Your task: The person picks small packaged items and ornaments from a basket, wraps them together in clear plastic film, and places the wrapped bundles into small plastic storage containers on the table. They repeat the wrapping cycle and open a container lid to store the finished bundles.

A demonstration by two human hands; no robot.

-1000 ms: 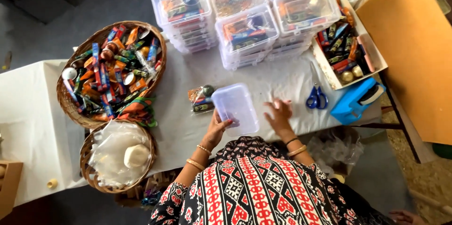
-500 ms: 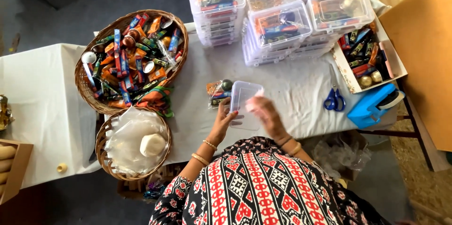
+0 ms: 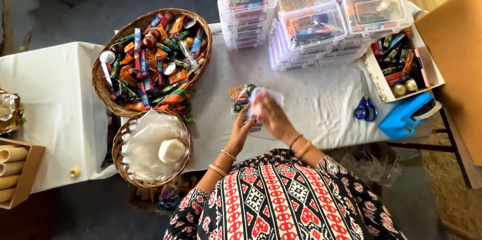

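A small clear plastic box (image 3: 262,100) stands on its edge on the white tablecloth (image 3: 311,99), held between both hands. My left hand (image 3: 242,128) grips its near left side. My right hand (image 3: 271,114) lies over its front face, fingers spread across it. Just left of the box lies a small clear bag of mixed colourful items (image 3: 240,97).
A large wicker basket (image 3: 150,59) full of colourful packets sits at the left; a smaller basket (image 3: 150,149) holds clear bags and a white roll. Stacks of filled clear boxes (image 3: 306,24) stand at the back. Blue scissors (image 3: 364,107), a blue dispenser (image 3: 407,117) and an open carton (image 3: 401,64) lie right.
The clear box, lying flat on the cloth a second ago, has been lifted and tipped upright. My right hand moved from the table beside it onto its face.
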